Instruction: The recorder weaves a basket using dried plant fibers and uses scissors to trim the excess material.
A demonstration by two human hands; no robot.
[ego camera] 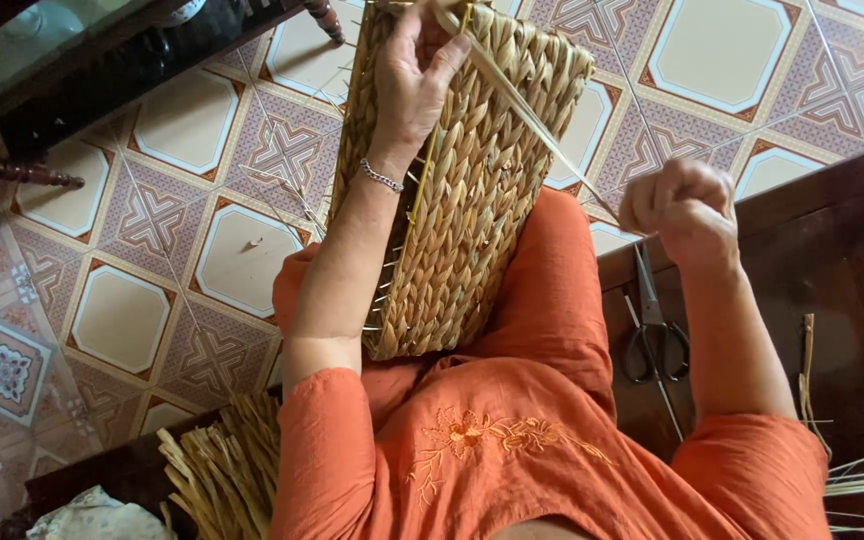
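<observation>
Woven straw basket point(472, 190) propped on lap, tilted, rim away from body. Left hand point(412, 75) clamped over upper edge, fingers curled around rim. Right hand point(682, 205) clenched on pale fibre strand point(542, 135), drawn taut from rim. Judged light, stiff-walled, braid rough enough to grip; best held at rim. Strand likely brittle. 1 pair of scissors point(652, 335) on dark wooden bench point(842, 270). Patterned tile floor point(132, 250) below; loose straw bundle point(222, 475) near left elbow.
</observation>
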